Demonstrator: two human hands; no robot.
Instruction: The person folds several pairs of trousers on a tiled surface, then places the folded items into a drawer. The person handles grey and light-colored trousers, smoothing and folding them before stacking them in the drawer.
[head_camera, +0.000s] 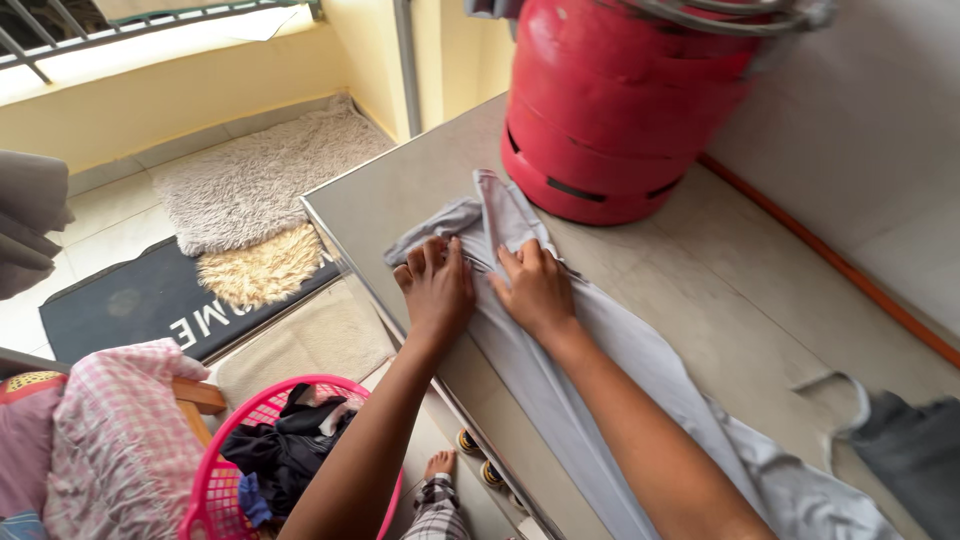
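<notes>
— What's closest in the head view?
— The forearms, then left hand and right hand, both spread flat, pressing the pale grey garment on the counter, near the red gas cylinder.
— Step?
— Smoothing a fold; likely next, folding it over evenly.

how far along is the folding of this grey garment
Early to middle. Done: the light grey garment lies stretched along the counter, its far end already creased into narrow pleats. In hand: the left hand and right hand press flat on that end, near the red gas cylinder. Left: the long near part is unfolded, and dark clothes fill the pink basket.
</notes>
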